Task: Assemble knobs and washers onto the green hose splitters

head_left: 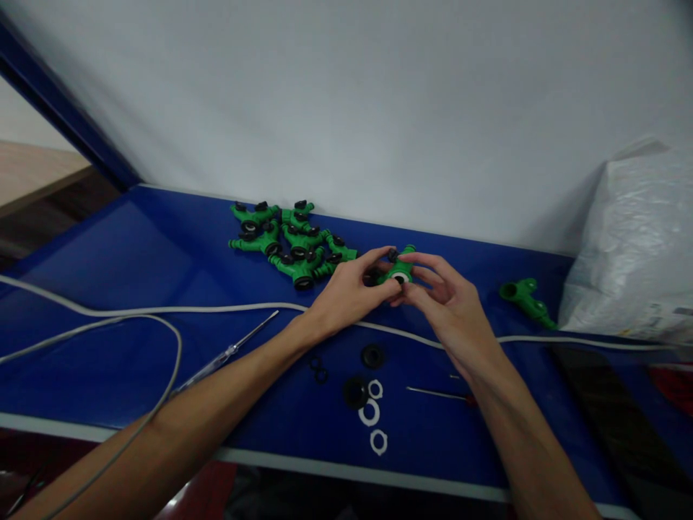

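Between both hands is a green Y-shaped hose connector (401, 271) with a black valve knob and a white ring in its round opening. My left hand (360, 283) grips its left side, thumb at the ring. My right hand (447, 289) closes on the other side, its thumb also near the opening. Just left of them several similar green connectors (297, 266) with black knobs lie in a group. Nearer me are white washers (369, 412), black collars (356, 392) and small black O-rings (320, 375).
A clear-handled screwdriver (232, 349) lies by my left forearm, a thin red-handled one (437, 393) by my right. A pale cable (211, 309) crosses the blue table (178, 238). One green connector (525, 300) lies beside a plastic-wrapped bag (633, 245); a dark flat object (600, 404) is nearer.
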The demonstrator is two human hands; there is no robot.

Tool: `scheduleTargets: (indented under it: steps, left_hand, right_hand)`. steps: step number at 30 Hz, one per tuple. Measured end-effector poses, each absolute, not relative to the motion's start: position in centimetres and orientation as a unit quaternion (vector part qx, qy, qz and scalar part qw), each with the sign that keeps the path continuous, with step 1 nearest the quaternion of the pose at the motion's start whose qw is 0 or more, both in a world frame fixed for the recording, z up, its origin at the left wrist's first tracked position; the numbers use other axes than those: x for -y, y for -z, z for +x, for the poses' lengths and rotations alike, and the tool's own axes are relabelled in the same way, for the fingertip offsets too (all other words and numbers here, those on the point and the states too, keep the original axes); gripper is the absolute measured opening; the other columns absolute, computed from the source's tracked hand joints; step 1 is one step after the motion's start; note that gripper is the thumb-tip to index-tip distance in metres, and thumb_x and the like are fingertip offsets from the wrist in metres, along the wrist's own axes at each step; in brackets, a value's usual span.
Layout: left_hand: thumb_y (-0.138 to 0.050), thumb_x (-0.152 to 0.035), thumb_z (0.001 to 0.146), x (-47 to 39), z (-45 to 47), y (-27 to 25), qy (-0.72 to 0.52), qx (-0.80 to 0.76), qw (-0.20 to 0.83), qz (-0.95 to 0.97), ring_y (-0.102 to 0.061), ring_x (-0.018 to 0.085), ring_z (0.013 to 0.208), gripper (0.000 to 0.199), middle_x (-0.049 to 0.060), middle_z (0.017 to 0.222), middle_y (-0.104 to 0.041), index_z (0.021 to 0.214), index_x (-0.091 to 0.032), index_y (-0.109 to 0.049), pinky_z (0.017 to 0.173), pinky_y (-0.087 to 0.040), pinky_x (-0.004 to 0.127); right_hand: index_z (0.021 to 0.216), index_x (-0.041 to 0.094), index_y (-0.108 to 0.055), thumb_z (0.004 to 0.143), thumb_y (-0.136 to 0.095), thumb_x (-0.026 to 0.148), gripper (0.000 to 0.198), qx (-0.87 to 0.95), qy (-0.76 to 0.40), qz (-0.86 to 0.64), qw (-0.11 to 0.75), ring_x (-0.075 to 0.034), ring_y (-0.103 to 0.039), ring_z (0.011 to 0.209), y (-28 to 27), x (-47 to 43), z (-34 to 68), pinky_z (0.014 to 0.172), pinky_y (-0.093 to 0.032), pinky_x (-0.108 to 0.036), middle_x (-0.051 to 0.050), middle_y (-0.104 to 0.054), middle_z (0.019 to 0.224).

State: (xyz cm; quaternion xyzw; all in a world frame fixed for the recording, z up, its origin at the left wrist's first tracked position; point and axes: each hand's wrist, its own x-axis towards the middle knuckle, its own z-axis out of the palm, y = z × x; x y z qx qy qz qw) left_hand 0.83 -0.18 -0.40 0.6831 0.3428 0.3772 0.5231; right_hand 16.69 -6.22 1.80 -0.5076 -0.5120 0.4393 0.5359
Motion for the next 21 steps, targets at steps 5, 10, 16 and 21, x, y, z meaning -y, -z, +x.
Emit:
scheduleTargets:
  steps: [5, 10, 16, 21]
  left_hand:
    - [-0.066, -0.027, 0.085, 0.4, 0.8, 0.4, -0.373, -0.357, 0.489, 0.702, -0.072, 0.023, 0.105, 0.067, 0.009, 0.123, -0.076, 0.149, -0.014, -0.055, 0.097, -0.056, 0.034]
    - [-0.065, -0.031, 0.087, 0.4, 0.8, -0.2, -0.382, -0.344, 0.535, 0.671, -0.072, 0.025, 0.109, 0.066, 0.011, 0.125, -0.076, 0.149, -0.01, -0.055, 0.1, -0.054, 0.035]
    - [-0.067, -0.039, 0.089, -0.1, 0.4, -0.5, -0.369, -0.318, 0.59, 0.644, -0.065, 0.029, 0.125, 0.066, 0.012, 0.128, -0.075, 0.147, -0.009, -0.058, 0.109, -0.048, 0.038]
    - [-0.074, -0.047, 0.086, 0.0, 0.4, -0.4, -0.373, -0.295, 0.613, 0.63, -0.064, 0.03, 0.127, 0.075, 0.014, 0.136, -0.07, 0.148, -0.009, -0.057, 0.111, -0.046, 0.04]
  right_hand:
    - [0.11, 0.026, -0.07, 0.082, -0.077, 0.025, 0.029, 0.517, -0.426, -0.508, 0.542, -0.013, -0.072, 0.069, -1.6, 6.2, 16.3, 0.074, -0.064, -0.034, -0.001, -0.076, 0.108]
    - [0.114, 0.026, -0.072, 0.084, -0.078, 0.028, 0.03, 0.494, -0.464, -0.491, 0.548, -0.016, -0.074, 0.078, -2.0, 6.4, 16.5, 0.08, -0.064, -0.036, -0.002, -0.075, 0.111]
    - [0.114, 0.027, -0.075, 0.085, -0.079, 0.028, 0.029, 0.444, -0.538, -0.445, 0.562, -0.017, -0.075, 0.084, -2.4, 6.6, 16.7, 0.085, -0.063, -0.038, -0.003, -0.075, 0.116]
    - [0.114, 0.027, -0.076, 0.086, -0.079, 0.03, 0.028, 0.432, -0.554, -0.437, 0.562, -0.017, -0.075, 0.082, -2.6, 6.5, 16.9, 0.081, -0.063, -0.035, -0.003, -0.077, 0.11]
